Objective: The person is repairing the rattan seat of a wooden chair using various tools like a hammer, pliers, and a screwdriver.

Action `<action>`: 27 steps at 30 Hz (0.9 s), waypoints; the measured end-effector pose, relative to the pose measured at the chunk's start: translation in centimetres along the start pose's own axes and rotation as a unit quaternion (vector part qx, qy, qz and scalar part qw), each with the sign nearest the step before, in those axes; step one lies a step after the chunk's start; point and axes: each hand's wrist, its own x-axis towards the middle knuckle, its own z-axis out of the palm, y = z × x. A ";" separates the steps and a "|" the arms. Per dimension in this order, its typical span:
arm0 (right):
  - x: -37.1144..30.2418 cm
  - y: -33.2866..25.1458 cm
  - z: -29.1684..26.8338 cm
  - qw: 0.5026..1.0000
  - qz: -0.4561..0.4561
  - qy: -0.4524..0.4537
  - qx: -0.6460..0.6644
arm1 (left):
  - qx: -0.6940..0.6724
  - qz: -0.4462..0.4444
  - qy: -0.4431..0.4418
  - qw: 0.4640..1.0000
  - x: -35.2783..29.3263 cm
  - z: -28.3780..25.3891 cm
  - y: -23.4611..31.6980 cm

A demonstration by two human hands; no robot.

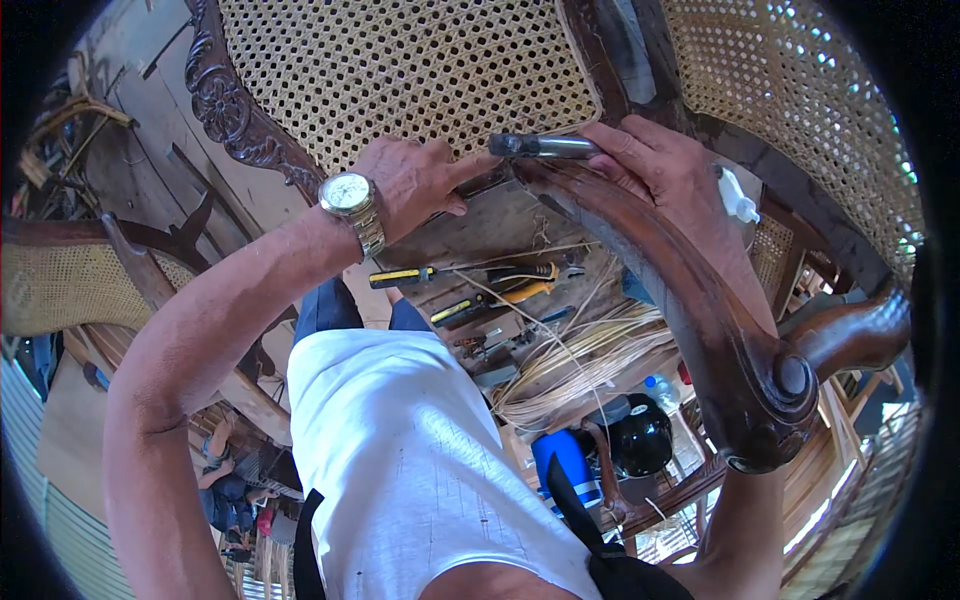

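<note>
A chair with a carved dark wood frame (232, 105) and a woven cane panel (400, 70) lies in front of me. My left hand (405, 180), with a metal-band watch on its wrist, rests at the panel's near edge. Its index finger stretches right along the frame and the thumb stands apart. My right hand (660, 165) grips a short cylindrical metal tool (545, 147), shiny with a dark, worn end close to my left fingertip. Part of the tool is hidden in my fingers. The curved wooden arm (680, 270) of the chair passes beneath my right hand.
Below my hands lie a yellow-black screwdriver (402, 277), pliers (525, 290) and a coil of cane strands (590, 370). A white bottle (738, 195) stands right of my right hand. A blue container (567, 470) and a black helmet-like object (642, 437) sit lower right. Another cane chair (75, 280) is left.
</note>
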 end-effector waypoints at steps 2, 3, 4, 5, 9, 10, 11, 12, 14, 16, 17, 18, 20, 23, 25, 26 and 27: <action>0.3 0.9 0.8 0.999 -0.006 -0.022 -0.030 | 0.002 0.004 0.021 1.000 -0.1 0.1 0.0; 0.2 1.1 1.1 1.000 -0.004 -0.005 -0.029 | 0.001 0.005 0.025 1.000 -0.1 0.1 0.0; 0.1 1.3 1.3 0.999 0.009 0.005 -0.034 | 0.005 0.005 0.025 1.000 -0.1 0.2 0.0; 0.1 1.5 1.4 0.999 0.019 0.016 -0.039 | 0.009 0.002 0.022 1.000 -0.1 0.2 0.0; -0.7 1.3 1.3 1.000 0.030 0.001 0.002 | -0.006 -0.002 0.008 1.000 -0.1 0.2 -0.1; -0.6 1.3 1.4 1.000 0.012 0.003 -0.017 | -0.005 -0.001 0.011 1.000 0.0 0.2 -0.1; -0.5 1.3 1.5 0.999 -0.009 0.000 -0.030 | -0.005 -0.001 0.014 1.000 0.0 0.2 -0.1; -0.3 1.4 1.5 0.999 0.001 0.009 -0.048 | -0.002 -0.002 0.012 1.000 0.0 0.2 -0.1; -0.1 1.5 1.5 0.997 0.024 0.014 -0.074 | 0.009 -0.008 0.017 1.000 0.1 0.2 -0.1; -0.1 1.6 1.3 0.999 0.024 0.025 -0.019 | 0.006 -0.009 0.016 1.000 -0.2 0.3 0.0; -0.3 1.6 1.1 0.999 0.035 0.029 0.010 | -0.002 -0.002 0.022 1.000 -0.2 0.2 -0.1; -0.3 1.6 1.0 0.999 0.026 0.025 0.002 | -0.007 0.004 0.026 1.000 -0.2 0.3 -0.2; -0.3 1.7 0.9 1.000 0.006 0.018 -0.008 | -0.001 0.000 0.028 1.000 0.0 0.3 -0.1; 0.3 2.1 1.3 0.997 0.014 -0.032 -0.069 | 0.006 -0.004 0.028 1.000 0.0 0.3 0.0; 0.3 2.2 1.4 0.999 -0.001 0.015 -0.041 | 0.005 -0.009 0.028 1.000 -0.1 0.3 0.1; 0.3 2.1 1.3 0.999 0.004 0.029 -0.028 | 0.004 -0.010 0.027 1.000 -0.1 0.2 0.0; 0.1 2.1 1.2 0.999 0.008 0.032 -0.018 | 0.004 -0.010 0.028 1.000 -0.1 0.2 0.0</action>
